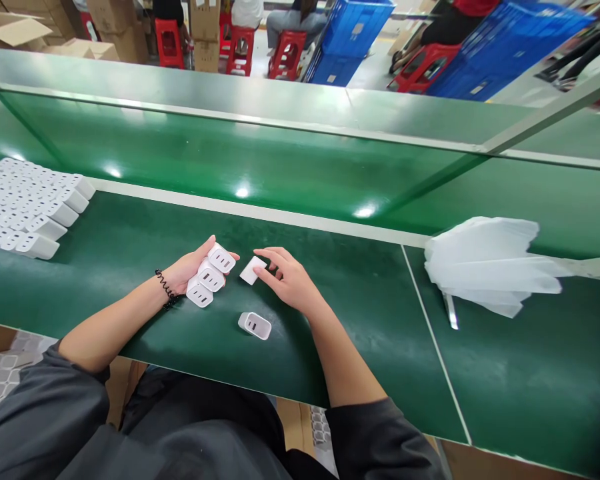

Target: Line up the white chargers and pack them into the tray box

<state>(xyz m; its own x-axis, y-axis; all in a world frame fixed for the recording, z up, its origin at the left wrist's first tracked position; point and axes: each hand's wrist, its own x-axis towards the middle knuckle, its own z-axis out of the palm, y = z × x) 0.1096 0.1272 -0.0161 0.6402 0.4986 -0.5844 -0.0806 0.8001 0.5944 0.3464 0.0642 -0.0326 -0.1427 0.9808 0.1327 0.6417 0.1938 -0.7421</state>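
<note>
Three white charger blocks [211, 277] lie stacked in a row in my left hand [184, 269], with their slotted end faces turned up toward me. My left fingers wrap around them from behind and below. Just to the right, my right hand [291, 280] pinches another white charger block [253, 270] between thumb and fingers; a plain side of it faces me. A further white charger block [255, 325] rests on the green table [365, 347] below both hands, its slotted face tilted toward me.
Many white charger blocks [27, 207] stand packed together at the far left. A bundle of translucent plastic bags [490, 267] hangs on a metal holder at the right. A green partition [280, 153] runs along the back edge. Beyond it are blue crates [355, 30], red stools [287, 53] and seated people.
</note>
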